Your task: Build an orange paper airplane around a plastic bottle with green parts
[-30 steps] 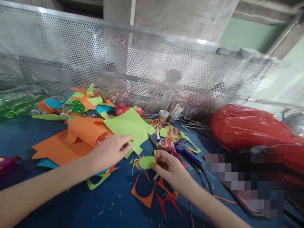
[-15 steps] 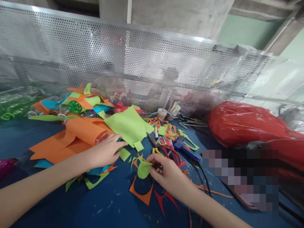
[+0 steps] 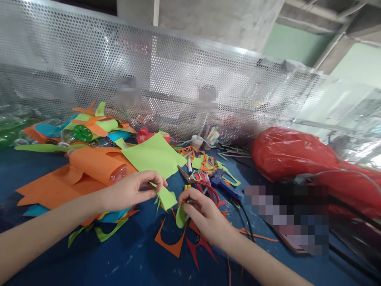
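My left hand [image 3: 138, 190] pinches a small green paper square [image 3: 167, 198] between thumb and fingers, above the table's middle. Close by on the right, my right hand [image 3: 201, 212] grips a rounded green paper piece [image 3: 180, 217], its far part hidden behind my fingers. Beneath my hands lie an orange paper offcut with a round hole [image 3: 169, 243] and a red paper scrap [image 3: 199, 251]. Just beyond is a large green paper sheet [image 3: 154, 155]. Left of it lies a bottle wrapped in orange paper [image 3: 92, 165], on orange sheets.
Pliers with red handles [image 3: 208, 188] and a blue glue gun [image 3: 224, 186] lie right of centre. A red plastic bag [image 3: 291, 153] bulges at the right. Paper-covered bottles [image 3: 83, 133] pile up at the back left, before a perforated metal screen [image 3: 175, 75]. People are behind it.
My left hand has lifted a small green square off the table and brought it toward my right hand. The green piece in my right hand has turned. The view has shifted slightly right.
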The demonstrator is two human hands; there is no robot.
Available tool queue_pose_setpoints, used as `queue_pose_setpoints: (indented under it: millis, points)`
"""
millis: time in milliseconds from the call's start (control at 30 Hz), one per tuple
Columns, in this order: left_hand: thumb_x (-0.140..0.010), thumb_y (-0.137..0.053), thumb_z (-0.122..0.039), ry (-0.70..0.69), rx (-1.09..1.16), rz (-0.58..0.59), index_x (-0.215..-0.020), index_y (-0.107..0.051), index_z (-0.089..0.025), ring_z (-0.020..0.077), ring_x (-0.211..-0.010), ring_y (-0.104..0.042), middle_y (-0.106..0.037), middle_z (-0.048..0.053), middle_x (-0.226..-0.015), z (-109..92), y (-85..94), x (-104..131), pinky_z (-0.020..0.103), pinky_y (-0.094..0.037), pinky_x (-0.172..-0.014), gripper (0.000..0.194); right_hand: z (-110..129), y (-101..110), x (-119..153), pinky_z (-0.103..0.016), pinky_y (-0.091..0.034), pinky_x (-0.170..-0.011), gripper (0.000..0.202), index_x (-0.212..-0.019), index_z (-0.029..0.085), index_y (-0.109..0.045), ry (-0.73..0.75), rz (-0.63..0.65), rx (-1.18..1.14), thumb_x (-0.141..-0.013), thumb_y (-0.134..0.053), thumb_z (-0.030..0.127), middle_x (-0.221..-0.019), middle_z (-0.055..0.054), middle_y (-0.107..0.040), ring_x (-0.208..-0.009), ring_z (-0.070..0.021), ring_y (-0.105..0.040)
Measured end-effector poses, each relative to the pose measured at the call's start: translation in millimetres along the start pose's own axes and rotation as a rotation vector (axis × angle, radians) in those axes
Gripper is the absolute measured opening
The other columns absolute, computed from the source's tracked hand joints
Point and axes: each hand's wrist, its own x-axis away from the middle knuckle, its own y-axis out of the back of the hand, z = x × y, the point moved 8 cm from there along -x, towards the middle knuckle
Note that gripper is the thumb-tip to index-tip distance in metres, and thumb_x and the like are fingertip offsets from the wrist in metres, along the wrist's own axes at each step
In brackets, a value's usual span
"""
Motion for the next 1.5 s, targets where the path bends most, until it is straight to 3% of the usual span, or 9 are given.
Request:
queue_pose_setpoints:
  millis: [267, 433, 567, 700, 900, 1067, 1167, 1300, 1500]
  points:
    - [-0.083, -0.05, -0.02, -0.054, -0.086, -0.072, -0.077, -0.053, -0.021, 0.0175, -0.1, -0.058, -0.061, 0.003, -0.104, -10.5, -3.2, 3.1, 0.032, -0.044, -0.091, 0.007, 3.1, -14.4, 4.4, -0.024, -0.043, -0.064, 0.016, -0.079, 0.019, -0.056, -0.092, 0.104, -0.296, -0.077, -0.057, 0.034, -0.081, -0.001, -0.057, -0.071, -0.0124, -0.052]
    - [-0.089, -0.05, -0.03, 0.073, 0.335, -0.131, -0.11, -0.054, -0.026, 0.0164, -0.092, -0.061, -0.063, 0.002, -0.098, 6.8, -8.0, 2.0, 0.032, -0.046, -0.087, 0.022, -0.6, -12.9, 2.2, -0.024, -0.044, -0.063, 0.015, -0.077, 0.017, -0.058, -0.042, 0.049, -0.251, -0.076, -0.06, 0.032, -0.077, 0.0, -0.056, -0.066, -0.011, -0.052]
    - [-0.088, -0.053, -0.041, 0.161, 0.629, -0.135, -0.108, -0.056, -0.021, 0.0183, -0.088, -0.063, -0.066, 0.006, -0.093, 21.2, -20.5, 1.1, 0.034, -0.048, -0.084, 0.029, -1.8, -4.1, -0.2, -0.027, -0.047, -0.069, 0.01, -0.077, 0.017, -0.06, 0.007, -0.049, -0.197, -0.077, -0.057, 0.027, -0.084, -0.003, -0.06, -0.075, -0.014, -0.057]
    - [-0.076, -0.069, -0.035, 0.232, 0.535, -0.172, -0.104, -0.057, -0.019, 0.0185, -0.086, -0.064, -0.067, 0.004, -0.092, 30.1, -24.6, 3.3, 0.035, -0.048, -0.084, 0.035, -3.7, -3.0, -0.7, -0.027, -0.048, -0.07, 0.009, -0.079, 0.018, -0.061, 0.004, -0.065, -0.166, -0.078, -0.056, 0.026, -0.084, -0.003, -0.062, -0.076, -0.0145, -0.059]
    - [-0.079, -0.064, -0.029, 0.175, 0.419, -0.13, -0.095, -0.061, -0.019, 0.0169, -0.086, -0.063, -0.068, 0.003, -0.093, 23.3, -25.5, 1.6, 0.03, -0.048, -0.08, 0.019, -7.8, -6.6, 0.1, -0.024, -0.044, -0.063, 0.011, -0.083, 0.017, -0.059, -0.042, -0.032, -0.208, -0.081, -0.054, 0.027, -0.075, 0.0, -0.058, -0.067, -0.0114, -0.055]
    - [-0.077, -0.065, -0.028, 0.212, 0.36, -0.237, -0.112, -0.055, -0.019, 0.0173, -0.082, -0.063, -0.068, 0.001, -0.086, 29.2, -16.6, 2.7, 0.032, -0.046, -0.081, 0.037, -10.0, -9.4, -0.4, -0.023, -0.039, -0.057, 0.01, -0.087, 0.018, -0.058, -0.042, 0.004, -0.182, -0.082, -0.056, 0.026, -0.068, 0.003, -0.054, -0.061, -0.0097, -0.049]
    - [-0.077, -0.065, -0.025, 0.222, 0.33, -0.265, -0.123, -0.046, -0.022, 0.015, -0.075, -0.061, -0.063, -0.004, -0.077, 29.3, -15.4, 3.5, 0.03, -0.047, -0.076, 0.05, -11.6, -8.2, -0.7, -0.021, -0.037, -0.055, 0.018, -0.095, 0.02, -0.047, -0.053, -0.011, -0.238, -0.082, -0.059, 0.026, -0.067, 0.005, -0.055, -0.058, -0.0084, -0.048]
    - [-0.076, -0.064, -0.024, 0.216, 0.269, -0.256, -0.121, -0.046, -0.023, 0.0139, -0.074, -0.058, -0.057, -0.006, -0.073, 26.4, -17.1, 3.5, 0.029, -0.047, -0.074, 0.048, -12.7, -7.6, -1.3, -0.02, -0.036, -0.053, 0.028, -0.097, 0.022, -0.039, -0.073, -0.018, -0.292, -0.081, -0.061, 0.025, -0.066, 0.008, -0.056, -0.055, -0.0072, -0.047]
    - [-0.077, -0.062, -0.027, 0.197, 0.148, -0.23, -0.124, -0.05, -0.026, 0.0146, -0.076, -0.058, -0.057, -0.005, -0.077, 22.1, -20.0, 4.9, 0.03, -0.047, -0.076, 0.049, -14.2, -8.1, -1.5, -0.021, -0.038, -0.055, 0.029, -0.099, 0.022, -0.043, -0.07, -0.016, -0.247, -0.078, -0.064, 0.023, -0.066, 0.008, -0.056, -0.057, -0.0077, -0.048]
